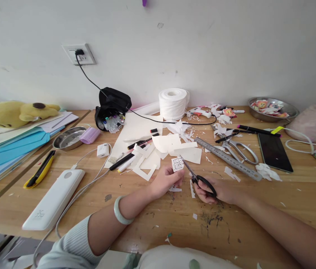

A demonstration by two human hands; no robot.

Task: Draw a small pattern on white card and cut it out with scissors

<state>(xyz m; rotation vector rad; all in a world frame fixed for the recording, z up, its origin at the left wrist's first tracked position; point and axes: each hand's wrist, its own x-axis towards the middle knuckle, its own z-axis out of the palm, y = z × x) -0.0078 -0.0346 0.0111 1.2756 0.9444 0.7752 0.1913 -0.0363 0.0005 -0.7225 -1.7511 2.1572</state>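
Between the thumb and fingers of my left hand (169,179) is a small white piece of paper (177,164) with black line drawings on it. My right hand (206,191) grips a pair of black-handled scissors (206,184), fingers through the loops. The scissor blades point up and left, and their tips come close to the paper's right edge; whether they touch it I cannot tell. Narrow paper offcuts (192,189) lie on the wooden table (146,235) beneath and between my hands.
Behind my hands lie paper sheets (166,142), a black marker (122,160) and a steel ruler (227,158). Silver scissors (243,151) and a phone (275,152) are to the right. Leftward are a power bank (54,200), a yellow utility knife (39,170) and a metal bowl (69,138). A white roll (173,104) stands by the wall.
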